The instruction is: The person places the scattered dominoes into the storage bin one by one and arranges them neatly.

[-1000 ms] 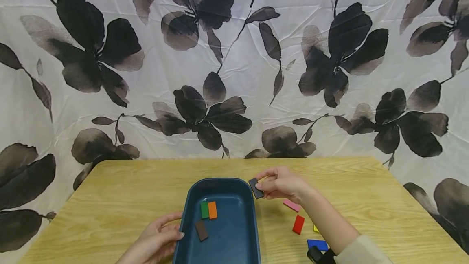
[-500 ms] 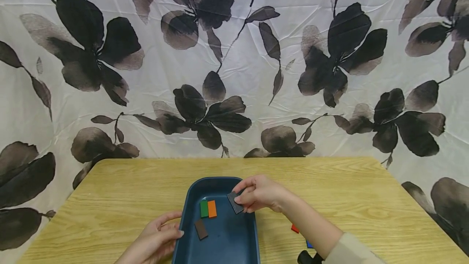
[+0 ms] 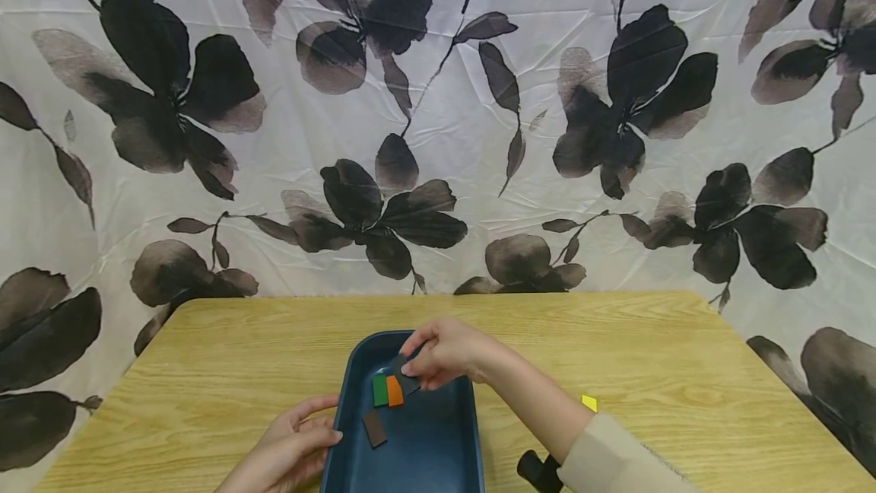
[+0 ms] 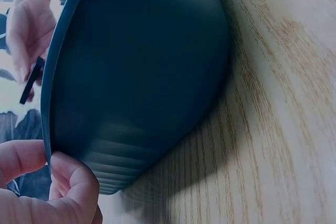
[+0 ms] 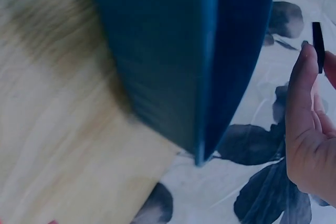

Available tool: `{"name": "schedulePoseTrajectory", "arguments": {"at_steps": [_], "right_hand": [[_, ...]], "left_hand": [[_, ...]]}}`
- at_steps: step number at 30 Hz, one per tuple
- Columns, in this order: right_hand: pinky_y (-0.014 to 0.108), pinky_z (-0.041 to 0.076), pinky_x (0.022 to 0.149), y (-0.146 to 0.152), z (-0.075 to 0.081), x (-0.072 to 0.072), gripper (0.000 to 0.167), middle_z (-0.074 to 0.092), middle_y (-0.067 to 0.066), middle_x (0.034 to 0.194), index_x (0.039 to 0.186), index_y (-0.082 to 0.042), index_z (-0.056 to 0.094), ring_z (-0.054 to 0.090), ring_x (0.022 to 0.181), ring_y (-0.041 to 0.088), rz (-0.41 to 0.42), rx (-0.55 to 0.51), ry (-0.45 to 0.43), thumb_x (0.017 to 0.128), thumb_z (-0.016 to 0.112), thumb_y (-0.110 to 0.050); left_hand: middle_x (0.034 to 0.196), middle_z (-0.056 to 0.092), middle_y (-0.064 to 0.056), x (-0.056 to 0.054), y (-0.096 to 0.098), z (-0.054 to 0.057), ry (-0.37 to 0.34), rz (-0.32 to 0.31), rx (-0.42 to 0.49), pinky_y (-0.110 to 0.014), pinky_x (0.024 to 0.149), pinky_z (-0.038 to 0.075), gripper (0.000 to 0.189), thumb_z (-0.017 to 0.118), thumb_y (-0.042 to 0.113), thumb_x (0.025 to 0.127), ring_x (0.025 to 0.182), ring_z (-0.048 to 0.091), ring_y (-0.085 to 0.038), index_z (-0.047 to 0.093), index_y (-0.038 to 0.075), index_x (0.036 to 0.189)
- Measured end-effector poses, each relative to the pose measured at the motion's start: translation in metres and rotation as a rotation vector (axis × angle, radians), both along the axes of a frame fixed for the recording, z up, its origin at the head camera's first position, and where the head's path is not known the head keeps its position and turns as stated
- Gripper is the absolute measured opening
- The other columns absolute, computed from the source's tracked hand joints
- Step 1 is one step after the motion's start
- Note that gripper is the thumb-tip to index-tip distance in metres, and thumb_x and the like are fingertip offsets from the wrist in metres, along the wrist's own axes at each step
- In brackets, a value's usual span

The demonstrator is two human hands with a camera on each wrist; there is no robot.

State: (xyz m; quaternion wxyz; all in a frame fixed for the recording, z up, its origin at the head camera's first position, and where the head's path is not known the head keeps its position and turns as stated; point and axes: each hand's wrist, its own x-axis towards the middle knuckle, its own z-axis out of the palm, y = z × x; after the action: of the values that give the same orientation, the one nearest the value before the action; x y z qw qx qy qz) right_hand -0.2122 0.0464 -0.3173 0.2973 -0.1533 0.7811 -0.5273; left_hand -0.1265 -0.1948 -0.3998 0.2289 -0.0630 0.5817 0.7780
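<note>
My right hand (image 3: 445,356) pinches a thin dark grey rectangular block (image 3: 405,375) between thumb and fingers, over the far end of a deep blue tray (image 3: 431,451). In the right wrist view the dark block (image 5: 318,48) shows edge-on at the fingertips. My left hand (image 3: 294,443) holds the tray's left rim; in the left wrist view its thumb and fingers pinch the rim (image 4: 48,93). Inside the tray lie a green block (image 3: 379,390) and an orange block (image 3: 394,391) side by side, the orange partly hidden by the held block. A brown block (image 3: 374,429) lies nearer me.
The tray stands on a wood-grain table (image 3: 253,356). A yellow block (image 3: 589,402) shows beside my right forearm, which hides the table under it. A black strap-like device (image 3: 537,470) sits at the right wrist sleeve. Behind hangs a floral cloth (image 3: 438,97).
My right hand has carried the dark grey block leftward from outside the tray's right rim to above the orange block. The left hand stays on the rim. The forearm now covers the red, pink and blue blocks.
</note>
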Motion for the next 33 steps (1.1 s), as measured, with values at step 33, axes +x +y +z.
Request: {"name": "schedulePoseTrajectory", "arguments": {"at_steps": [33], "right_hand": [[0.032, 0.054, 0.053, -0.045, -0.035, -0.016, 0.009, 0.063, 0.013, 0.064, 0.085, 0.002, 0.066, 0.057, 0.049, 0.016, -0.026, 0.068, -0.053, 0.077, 0.067, 0.005]], "left_hand": [[0.102, 0.06, -0.006, 0.0, -0.002, -0.003, 0.037, -0.001, -0.044, -0.033, 0.076, 0.051, 0.066, 0.055, -0.004, 0.088, 0.086, 0.06, -0.016, 0.016, -0.012, 0.14]]}}
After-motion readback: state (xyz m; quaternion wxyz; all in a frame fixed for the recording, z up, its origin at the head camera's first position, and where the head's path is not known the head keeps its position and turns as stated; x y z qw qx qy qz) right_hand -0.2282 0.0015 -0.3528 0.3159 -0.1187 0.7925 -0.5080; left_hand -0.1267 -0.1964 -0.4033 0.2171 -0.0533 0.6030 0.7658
